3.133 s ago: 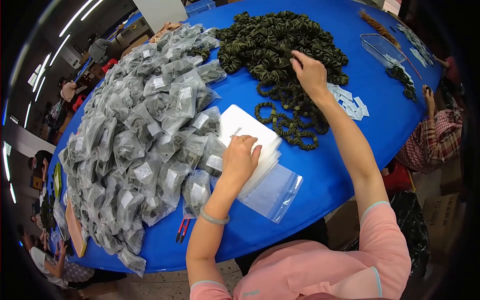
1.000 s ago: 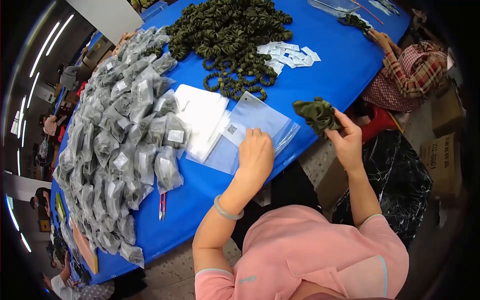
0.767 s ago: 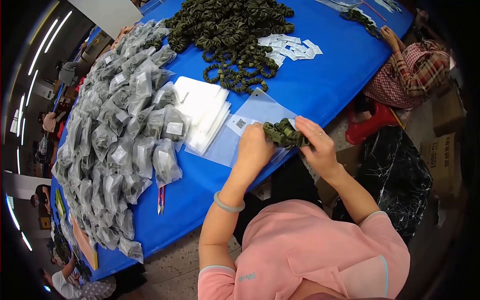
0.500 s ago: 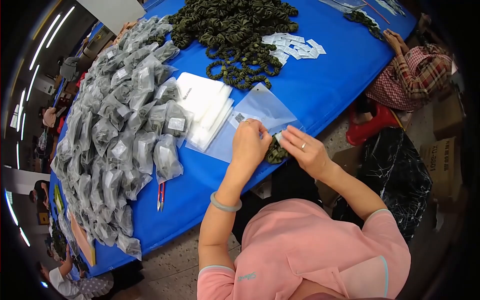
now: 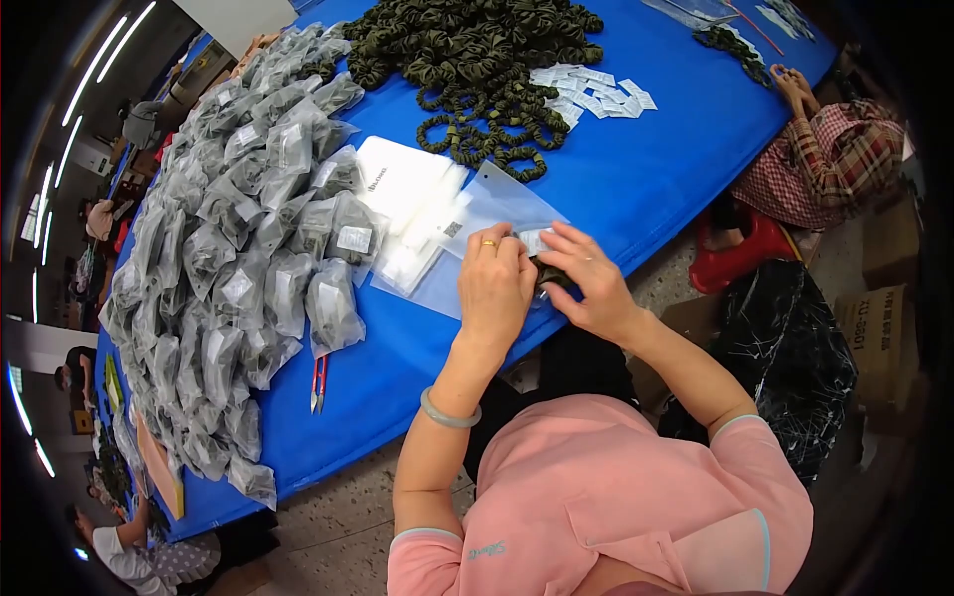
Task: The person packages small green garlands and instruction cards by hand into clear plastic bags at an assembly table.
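Note:
At the near edge of the blue table (image 5: pixel 378 397), my left hand (image 5: pixel 495 283) is closed at the opening side of a clear plastic bag (image 5: pixel 502 194); its fingertips are partly hidden. My right hand (image 5: pixel 591 288) has its fingers curled round a dark green scrunchie (image 5: pixel 556 278), with a white label (image 5: pixel 534 241) on top of it. Both hands nearly touch. Left of them is a stack of white flat bags (image 5: pixel 402 189). Beyond lie a heap of green scrunchies (image 5: pixel 467 45) and scattered white labels (image 5: pixel 596 91).
Many filled bags (image 5: pixel 238 288) cover the table's left part. Red-handled snips (image 5: pixel 318 383) lie near the front edge. A person in a checked sleeve (image 5: pixel 845 159) sits at the right, by a red stool (image 5: pixel 740 253) and a black plastic bag (image 5: pixel 770 348).
My right hand has moved left and slightly up with the scrunchie, over the clear bag. The white label has moved with it, closer to my left hand.

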Motion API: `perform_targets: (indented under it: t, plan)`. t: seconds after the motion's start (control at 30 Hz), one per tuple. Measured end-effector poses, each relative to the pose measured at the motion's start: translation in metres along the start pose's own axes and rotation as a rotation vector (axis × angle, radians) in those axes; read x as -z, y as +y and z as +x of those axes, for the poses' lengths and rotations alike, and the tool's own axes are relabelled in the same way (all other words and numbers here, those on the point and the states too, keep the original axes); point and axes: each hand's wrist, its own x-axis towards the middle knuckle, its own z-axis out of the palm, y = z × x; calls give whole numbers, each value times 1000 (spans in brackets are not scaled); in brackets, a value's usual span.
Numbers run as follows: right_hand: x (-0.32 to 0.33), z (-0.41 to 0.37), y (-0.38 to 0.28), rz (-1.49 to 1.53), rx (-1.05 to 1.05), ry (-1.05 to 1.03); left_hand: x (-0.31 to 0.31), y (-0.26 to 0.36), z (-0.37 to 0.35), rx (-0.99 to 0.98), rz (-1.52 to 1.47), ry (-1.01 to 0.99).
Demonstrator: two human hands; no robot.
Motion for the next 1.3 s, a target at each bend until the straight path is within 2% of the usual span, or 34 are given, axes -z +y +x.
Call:
perform_targets:
  t: [0.13,0.27,0.47,0.6,0.63,0.77,0.8,0.93,1.13,1.27,1.3]
  plan:
    - [17,9,6,26,-82,145,5,-9,-7,95,-35,-27]
    - [17,14,21,43,-550,-204,4,9,4,6,-86,61]
    - [29,7,11,36,-608,-411,-12,2,1,14,17,8]
    - [62,-4,-7,55,-785,-476,-12,4,5,37,74,126]
    - [62,-4,-6,51,-790,-473,-11,7,5,35,69,124]
    - [46,-1,-1,-90,-243,21,7,23,-11,398,-55,-49]
    - [40,1,0,-86,-244,21,7,22,-15,399,-51,-49]
    - [14,17,5,27,-551,-59,-1,9,-34,410,-39,-240]
    - [12,33,9,-91,-785,-207,3,26,-38,478,-80,-71]
    - [20,18,4,-199,-242,142,9,23,-44,647,-223,-320]
    - [21,13,0,-198,-246,133,11,24,-46,656,-225,-324]
